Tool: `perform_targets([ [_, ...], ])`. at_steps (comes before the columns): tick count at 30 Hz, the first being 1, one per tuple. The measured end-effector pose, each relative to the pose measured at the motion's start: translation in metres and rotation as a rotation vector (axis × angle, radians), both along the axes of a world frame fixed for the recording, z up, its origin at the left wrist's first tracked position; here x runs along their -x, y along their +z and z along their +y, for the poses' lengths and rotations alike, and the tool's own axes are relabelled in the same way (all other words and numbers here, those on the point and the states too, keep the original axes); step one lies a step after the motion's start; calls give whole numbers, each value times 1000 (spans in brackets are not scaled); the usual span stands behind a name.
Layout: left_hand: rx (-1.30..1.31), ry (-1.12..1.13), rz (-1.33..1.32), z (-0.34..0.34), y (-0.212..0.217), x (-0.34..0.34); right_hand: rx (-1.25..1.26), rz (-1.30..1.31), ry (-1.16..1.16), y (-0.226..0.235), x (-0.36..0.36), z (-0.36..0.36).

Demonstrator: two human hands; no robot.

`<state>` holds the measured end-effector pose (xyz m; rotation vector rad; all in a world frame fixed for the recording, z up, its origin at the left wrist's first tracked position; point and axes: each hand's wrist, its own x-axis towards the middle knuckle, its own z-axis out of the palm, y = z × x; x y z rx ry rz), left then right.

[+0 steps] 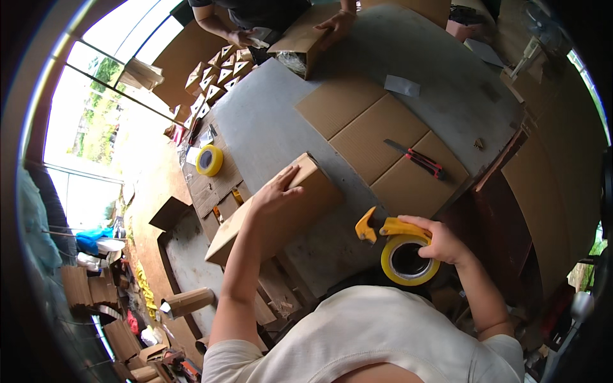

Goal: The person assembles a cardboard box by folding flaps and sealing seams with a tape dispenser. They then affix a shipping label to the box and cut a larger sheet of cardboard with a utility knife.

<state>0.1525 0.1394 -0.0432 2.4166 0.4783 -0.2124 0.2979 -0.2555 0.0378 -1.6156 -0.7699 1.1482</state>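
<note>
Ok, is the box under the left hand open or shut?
Shut: the cardboard box shows flat, closed faces, with the left hand resting on top.

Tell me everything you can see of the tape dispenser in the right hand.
The tape dispenser is yellow, plastic by its look, loaded with a roll of yellow tape whose dark core faces the camera. Its pointed nose juts left over the grey table edge. The right hand wraps the frame from the right; nothing else touches it. It sits right of the cardboard box.
</note>
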Motion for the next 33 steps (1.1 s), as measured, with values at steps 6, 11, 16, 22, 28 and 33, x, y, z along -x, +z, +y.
perform_targets([
  [6, -28, 46, 124, -45, 32, -5, -143, 287, -155, -37, -51, 33],
  [11, -85, -145, 171, -120, 24, 20, -211, 364, 19, -69, -87, 97],
  [16, 1186, 999, 9, -105, 26, -35, -168, 376, 239, -88, -101, 135],
  [22, 1388, 1114, 4, -88, -7, -53, -127, 282, 289, -99, -110, 138],
  [28, 1027, 1079, 297, -75, -19, -40, -18, 264, 249, -111, -103, 81],
  [33, 50, 407, 568, -84, -21, -37, 20, 127, 235, -117, -92, 68],
])
